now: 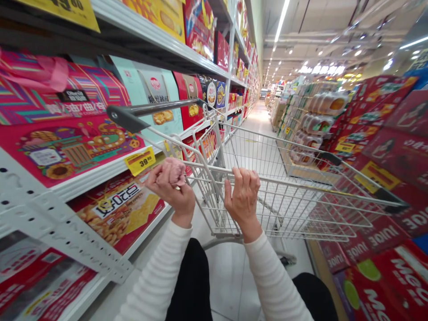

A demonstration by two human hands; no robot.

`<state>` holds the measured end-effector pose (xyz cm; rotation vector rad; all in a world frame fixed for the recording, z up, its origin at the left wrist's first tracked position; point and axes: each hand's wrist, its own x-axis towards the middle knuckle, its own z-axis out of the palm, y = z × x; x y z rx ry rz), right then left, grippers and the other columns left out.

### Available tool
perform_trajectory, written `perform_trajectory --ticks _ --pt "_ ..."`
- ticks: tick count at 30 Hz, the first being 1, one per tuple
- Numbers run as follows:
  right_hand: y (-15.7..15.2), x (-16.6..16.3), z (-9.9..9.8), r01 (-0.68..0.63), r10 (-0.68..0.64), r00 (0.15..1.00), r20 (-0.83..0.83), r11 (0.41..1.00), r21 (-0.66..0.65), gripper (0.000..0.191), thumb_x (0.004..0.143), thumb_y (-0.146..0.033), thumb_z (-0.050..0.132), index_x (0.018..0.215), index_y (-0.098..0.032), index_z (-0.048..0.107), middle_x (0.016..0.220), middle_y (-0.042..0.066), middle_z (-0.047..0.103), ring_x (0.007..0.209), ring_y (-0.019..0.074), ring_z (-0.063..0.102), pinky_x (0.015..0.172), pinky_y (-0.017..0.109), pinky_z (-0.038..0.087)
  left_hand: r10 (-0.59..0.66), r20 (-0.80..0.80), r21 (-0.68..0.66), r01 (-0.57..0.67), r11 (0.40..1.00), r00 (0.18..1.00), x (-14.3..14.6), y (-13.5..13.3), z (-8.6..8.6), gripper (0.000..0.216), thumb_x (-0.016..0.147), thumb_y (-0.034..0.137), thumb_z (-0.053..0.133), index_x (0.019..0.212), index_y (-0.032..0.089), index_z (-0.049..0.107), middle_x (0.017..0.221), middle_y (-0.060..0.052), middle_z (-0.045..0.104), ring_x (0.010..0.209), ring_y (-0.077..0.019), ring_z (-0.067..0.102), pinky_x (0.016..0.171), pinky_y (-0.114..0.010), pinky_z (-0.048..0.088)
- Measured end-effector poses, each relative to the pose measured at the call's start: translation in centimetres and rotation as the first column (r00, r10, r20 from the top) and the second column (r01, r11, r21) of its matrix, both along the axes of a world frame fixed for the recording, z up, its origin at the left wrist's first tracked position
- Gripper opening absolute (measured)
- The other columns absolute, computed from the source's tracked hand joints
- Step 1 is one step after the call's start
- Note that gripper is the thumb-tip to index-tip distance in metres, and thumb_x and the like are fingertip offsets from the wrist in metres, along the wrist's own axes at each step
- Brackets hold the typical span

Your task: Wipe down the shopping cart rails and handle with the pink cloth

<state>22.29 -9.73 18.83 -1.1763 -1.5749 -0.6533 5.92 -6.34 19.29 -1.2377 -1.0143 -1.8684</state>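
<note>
Under the right hand [244,196] sits a grey wire cart [301,183].

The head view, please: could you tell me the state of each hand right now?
Left hand: closed around a crumpled pink item.
Right hand: fingers curled over the shopping cart's top rail.

Silver wire shopping cart [287,183] stands upright, slewed across the aisle floor [230,285], grey handle [160,107] shelf-side; pink cloth [175,170] crumpled in left hand [177,194].
</note>
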Motion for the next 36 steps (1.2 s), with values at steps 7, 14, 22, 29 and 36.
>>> perform_trajectory --ticks 7,14,22,29,36 --pt "-0.1 0.7 -0.4 -0.006 0.006 1.0 0.017 1.0 -0.008 0.041 0.097 -0.026 0.05 0.136 -0.014 0.05 0.122 0.015 0.063 0.122 0.0272 0.049 0.112 0.049 0.035 -0.073 -0.212 -0.147 0.042 0.988 0.974 -0.4 -1.5 -2.5 0.044 0.086 0.008 0.052 0.124 0.028 0.063 0.116 -0.009 0.053 0.116 -0.025 0.052 0.104 -0.044 0.045" --pt "-0.1 0.7 -0.5 0.011 -0.012 1.0 0.017 0.999 0.031 0.038 0.096 -0.024 0.052 0.133 -0.014 0.051 0.117 0.014 0.063 0.119 0.0266 0.051 0.111 0.049 0.037 -0.098 0.059 -0.204 0.108 0.973 0.993 -3.0 -0.3 3.0 0.032 0.091 0.02 0.052 0.123 0.024 0.059 0.126 -0.011 0.052 0.122 -0.0257 0.052 0.112 -0.048 0.041" --pt "-0.1 0.6 -0.6 0.006 -0.006 1.0 -0.004 1.0 0.028 0.043 0.094 -0.022 0.053 0.137 -0.016 0.049 0.118 0.013 0.063 0.121 0.0269 0.052 0.111 0.051 0.037 -0.135 -0.054 -0.295 0.114 0.949 0.989 -2.0 -2.7 -2.8 0.025 0.095 0.02 0.047 0.114 0.024 0.061 0.112 -0.009 0.058 0.113 -0.0224 0.057 0.1 -0.041 0.049" --pt "-0.4 0.8 -0.6 0.019 -0.02 1.0 0.02 0.999 0.036 0.041 0.095 -0.023 0.054 0.135 -0.014 0.049 0.117 0.014 0.064 0.12 0.0265 0.051 0.111 0.049 0.037 -0.061 0.086 -0.238 0.08 0.968 0.994 -2.7 -1.2 4.2 0.031 0.095 0.03 0.052 0.125 0.024 0.057 0.127 -0.011 0.052 0.126 -0.0255 0.049 0.115 -0.047 0.037" --pt "-0.6 1.3 -0.5 -0.021 0.021 0.999 0.035 1.0 0.003 0.045 0.094 -0.022 0.053 0.138 -0.014 0.049 0.121 0.015 0.064 0.122 0.0274 0.052 0.112 0.049 0.037 -0.098 -0.181 -0.335 0.032 0.942 0.979 -2.6 -2.5 3.1 0.028 0.092 0.016 0.052 0.112 0.026 0.069 0.115 -0.01 0.059 0.115 -0.0249 0.054 0.106 -0.045 0.041"
